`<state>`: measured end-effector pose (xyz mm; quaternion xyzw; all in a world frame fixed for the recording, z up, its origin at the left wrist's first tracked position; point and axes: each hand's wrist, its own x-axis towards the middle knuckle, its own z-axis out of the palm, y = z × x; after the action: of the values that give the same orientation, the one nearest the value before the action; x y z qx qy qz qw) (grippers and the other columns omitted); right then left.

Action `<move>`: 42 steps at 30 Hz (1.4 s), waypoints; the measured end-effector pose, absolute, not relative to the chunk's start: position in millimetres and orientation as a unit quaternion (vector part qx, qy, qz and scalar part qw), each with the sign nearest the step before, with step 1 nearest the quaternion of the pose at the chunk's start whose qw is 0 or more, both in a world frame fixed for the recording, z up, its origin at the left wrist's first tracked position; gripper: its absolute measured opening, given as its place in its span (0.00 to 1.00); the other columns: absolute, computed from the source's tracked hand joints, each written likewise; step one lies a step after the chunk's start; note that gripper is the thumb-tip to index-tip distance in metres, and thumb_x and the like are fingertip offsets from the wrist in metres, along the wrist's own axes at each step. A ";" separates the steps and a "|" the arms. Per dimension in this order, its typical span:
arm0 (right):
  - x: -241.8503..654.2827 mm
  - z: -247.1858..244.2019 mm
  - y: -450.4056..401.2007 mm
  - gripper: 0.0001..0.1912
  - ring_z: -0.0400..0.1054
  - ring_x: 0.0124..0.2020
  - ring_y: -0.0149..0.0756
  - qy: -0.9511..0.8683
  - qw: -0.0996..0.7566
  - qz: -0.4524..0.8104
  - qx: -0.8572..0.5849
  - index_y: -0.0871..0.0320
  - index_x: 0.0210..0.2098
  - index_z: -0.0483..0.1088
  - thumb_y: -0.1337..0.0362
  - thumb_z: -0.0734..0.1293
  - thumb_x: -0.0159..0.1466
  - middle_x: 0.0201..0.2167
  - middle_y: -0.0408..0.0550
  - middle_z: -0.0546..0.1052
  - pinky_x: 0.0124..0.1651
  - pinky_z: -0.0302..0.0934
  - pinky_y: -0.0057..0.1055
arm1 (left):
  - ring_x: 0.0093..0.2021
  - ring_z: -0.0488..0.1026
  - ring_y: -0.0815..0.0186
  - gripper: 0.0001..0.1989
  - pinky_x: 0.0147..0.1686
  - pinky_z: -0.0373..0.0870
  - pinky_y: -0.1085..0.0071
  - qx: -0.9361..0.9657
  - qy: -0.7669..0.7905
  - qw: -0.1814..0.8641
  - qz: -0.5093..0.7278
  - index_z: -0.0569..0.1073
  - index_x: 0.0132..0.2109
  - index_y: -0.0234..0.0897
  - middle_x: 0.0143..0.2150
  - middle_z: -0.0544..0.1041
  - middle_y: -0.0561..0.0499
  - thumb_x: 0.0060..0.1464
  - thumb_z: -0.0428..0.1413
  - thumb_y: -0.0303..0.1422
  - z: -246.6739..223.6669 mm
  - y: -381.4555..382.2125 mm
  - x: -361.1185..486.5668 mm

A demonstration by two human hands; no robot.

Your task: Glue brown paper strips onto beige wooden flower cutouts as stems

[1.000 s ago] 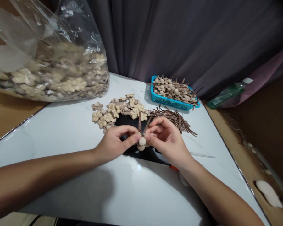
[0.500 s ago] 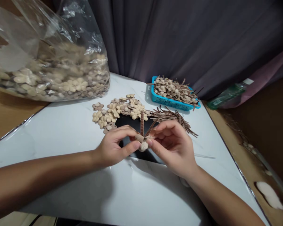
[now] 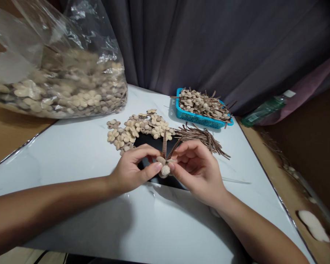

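Between both hands is a small beige fabric flower (image 3: 165,170) with a fuzzy centre. My left hand (image 3: 139,165) pinches its left side between thumb and fingers. On its right side, my right hand (image 3: 199,170) grips it with thumb and forefinger, the other fingers curled behind. Two ends of a brown checked ribbon (image 3: 164,146) rise from the flower in a V. Beneath the hands lies a black sheet (image 3: 148,141). Behind it is a pile of cream and grey-brown flowers (image 3: 132,128), and to the right a bundle of brown ribbon strips (image 3: 203,137).
A large clear bag (image 3: 79,84) of flowers stands at the back left of the white table (image 3: 79,154). A blue basket (image 3: 200,119) holds ribboned flowers. Beyond the right edge lies a green bottle (image 3: 266,110); a dark curtain (image 3: 209,44) hangs behind.
Both hands have shifted very slightly left with the flower. The flower is tilted a little more upward, so its petals and fuzzy centre show more fully.
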<state>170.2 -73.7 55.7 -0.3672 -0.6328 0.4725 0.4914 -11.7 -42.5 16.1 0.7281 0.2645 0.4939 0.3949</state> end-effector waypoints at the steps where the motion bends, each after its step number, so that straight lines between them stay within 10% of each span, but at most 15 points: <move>1: 170.3 55.7 -73.6 0.14 0.68 0.32 0.26 -0.636 0.487 0.472 -0.369 0.53 0.40 0.63 0.73 0.68 0.59 0.33 0.42 0.71 0.35 0.66 0.22 | 0.34 0.71 0.67 0.02 0.34 0.67 0.71 0.724 0.269 0.402 0.492 0.73 0.36 0.36 0.32 0.74 0.51 0.53 0.56 0.28 15.7 -42.0 -11.7; 42: 170.4 53.2 -74.7 0.13 0.68 0.31 0.28 -0.655 0.506 0.430 -0.360 0.53 0.40 0.62 0.72 0.68 0.59 0.32 0.42 0.72 0.34 0.67 0.26 | 0.28 0.72 0.71 0.05 0.32 0.69 0.76 0.743 0.302 0.341 0.491 0.71 0.30 0.35 0.30 0.75 0.53 0.55 0.56 0.30 22.9 -49.6 -9.5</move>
<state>170.4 -74.7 53.2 -0.3601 -0.6551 0.4302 0.5061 -9.5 -49.6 22.9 0.7430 0.3018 0.4908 0.3405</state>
